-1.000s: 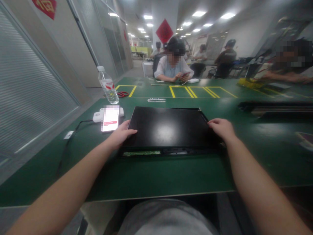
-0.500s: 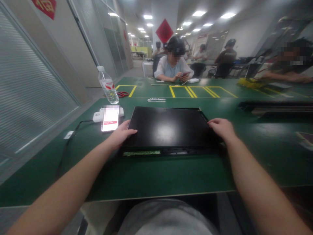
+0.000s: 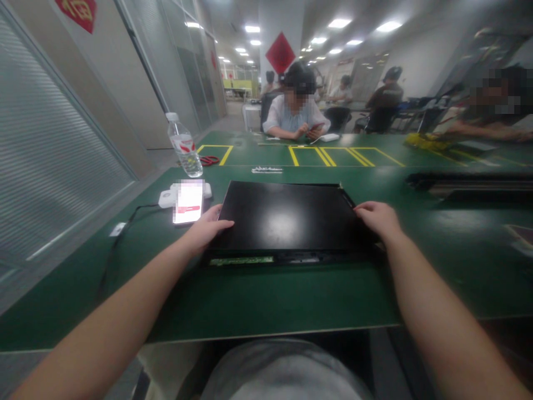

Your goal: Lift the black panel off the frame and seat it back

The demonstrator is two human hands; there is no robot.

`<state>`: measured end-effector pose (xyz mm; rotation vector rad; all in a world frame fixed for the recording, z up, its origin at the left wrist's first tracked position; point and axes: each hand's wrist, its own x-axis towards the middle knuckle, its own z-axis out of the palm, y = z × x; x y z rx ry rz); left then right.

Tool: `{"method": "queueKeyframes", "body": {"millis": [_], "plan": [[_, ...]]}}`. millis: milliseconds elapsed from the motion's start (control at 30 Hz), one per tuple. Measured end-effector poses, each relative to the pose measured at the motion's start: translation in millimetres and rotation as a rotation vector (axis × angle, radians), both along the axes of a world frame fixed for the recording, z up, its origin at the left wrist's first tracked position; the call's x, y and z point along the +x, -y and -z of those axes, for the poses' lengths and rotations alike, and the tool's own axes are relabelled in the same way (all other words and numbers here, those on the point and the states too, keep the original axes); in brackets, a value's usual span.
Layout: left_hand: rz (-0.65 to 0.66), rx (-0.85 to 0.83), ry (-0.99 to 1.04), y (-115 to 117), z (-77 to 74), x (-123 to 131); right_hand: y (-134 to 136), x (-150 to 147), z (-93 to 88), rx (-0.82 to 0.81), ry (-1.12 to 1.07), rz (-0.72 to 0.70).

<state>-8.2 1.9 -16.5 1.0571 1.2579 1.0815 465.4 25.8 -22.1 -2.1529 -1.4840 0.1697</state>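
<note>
A flat black display panel (image 3: 287, 216) lies over a shallow black frame on the green table. Along the panel's near edge a green circuit board strip (image 3: 241, 260) shows in the frame. My left hand (image 3: 208, 226) grips the panel's left edge, its thumb on the top face and the other fingers mostly hidden at the side. At the right edge, my right hand (image 3: 378, 219) pinches the panel's rim between thumb and fingers. A bright reflection sits on the dark surface.
A lit phone (image 3: 188, 205) leans on a white power strip (image 3: 165, 199) at the left, its black cable trailing forward. Behind stand a water bottle (image 3: 184, 145) and red-handled scissors (image 3: 209, 160). Long black parts (image 3: 466, 186) lie at the right. A person (image 3: 296, 111) sits across the table.
</note>
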Motion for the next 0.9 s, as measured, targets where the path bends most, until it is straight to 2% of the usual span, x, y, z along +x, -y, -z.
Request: {"method": "queueKeyframes", "body": {"millis": [200, 467, 900], "plan": [[-0.032, -0.003, -0.017, 1.6, -4.1, 2.9, -0.1, 0.1, -0.7, -0.009, -0.01, -0.001], [-0.025, 0.012, -0.042, -0.7, 0.6, -1.3, -0.5, 0.8, 0.3, -0.011, 0.005, 0.001], [-0.027, 0.013, -0.043, -0.4, -0.4, -0.4, -1.7, 1.9, 2.1, -0.003, 0.01, 0.003]]}}
